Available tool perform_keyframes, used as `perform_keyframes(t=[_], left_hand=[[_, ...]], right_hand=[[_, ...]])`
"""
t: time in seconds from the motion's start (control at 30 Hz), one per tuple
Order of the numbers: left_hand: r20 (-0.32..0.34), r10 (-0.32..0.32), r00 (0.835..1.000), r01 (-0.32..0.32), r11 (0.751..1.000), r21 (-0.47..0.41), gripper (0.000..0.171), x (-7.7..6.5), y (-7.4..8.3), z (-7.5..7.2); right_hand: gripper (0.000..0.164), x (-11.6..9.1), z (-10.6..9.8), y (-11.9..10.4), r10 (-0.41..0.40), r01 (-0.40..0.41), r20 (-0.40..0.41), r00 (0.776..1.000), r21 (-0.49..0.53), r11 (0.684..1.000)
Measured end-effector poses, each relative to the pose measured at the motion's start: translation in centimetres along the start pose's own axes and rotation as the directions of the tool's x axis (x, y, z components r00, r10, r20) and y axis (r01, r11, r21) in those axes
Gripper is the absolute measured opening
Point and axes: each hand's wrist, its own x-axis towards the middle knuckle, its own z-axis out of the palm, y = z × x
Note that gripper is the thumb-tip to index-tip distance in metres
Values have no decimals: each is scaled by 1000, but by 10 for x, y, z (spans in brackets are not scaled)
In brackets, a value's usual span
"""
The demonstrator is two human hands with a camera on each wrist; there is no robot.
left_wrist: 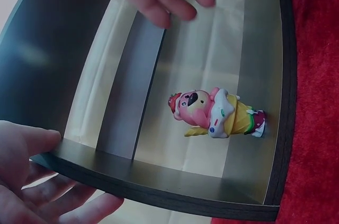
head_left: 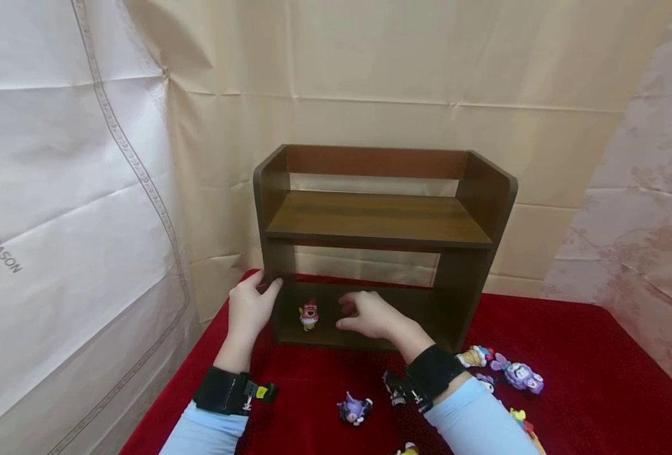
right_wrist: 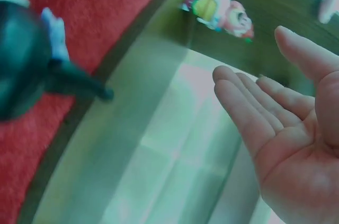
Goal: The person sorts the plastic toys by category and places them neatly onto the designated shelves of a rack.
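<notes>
A small pink bear figurine (head_left: 309,315), with a strawberry on its head and an ice-cream-cone body, stands upright on the lower board of a dark brown wooden shelf (head_left: 378,218), near the left side panel. My left hand (head_left: 250,308) holds the front edge of that panel; in the left wrist view the thumb lies on the inner face and the fingers outside. To the right of the bear figurine (left_wrist: 220,113), my right hand (head_left: 372,314) hovers in the lower compartment, fingers loosely bent. Its palm shows bare in the right wrist view, apart from the bear.
On the red cloth (head_left: 301,392) in front lie a purple figurine (head_left: 354,409) and a dark one (head_left: 395,387) beside my right wrist. Several more, including a purple rabbit-eared figurine (head_left: 520,375) and a cone-shaped one (head_left: 475,356), lie at right. Hanging cloth (head_left: 370,76) backs the shelf.
</notes>
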Motion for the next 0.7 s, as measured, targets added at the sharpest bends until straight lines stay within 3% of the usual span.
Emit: perform_keyframes(t=[0.33, 0.53, 0.7], left_hand=[[-6, -7, 1000, 7, 1000, -5, 33, 1, -1, -4], [6, -24, 1000, 24, 1000, -10, 36, 2, -1, -7], [11, -22, 1000, 22, 1000, -5, 35, 3, -2, -6]], right_hand=[[51, -41, -31, -10, -52, 53, -13, 999, 85, 995], [54, -66, -45, -12, -110, 111, -34, 993, 56, 992], [56, -89, -55, -9, -96, 97, -52, 994, 16, 995]])
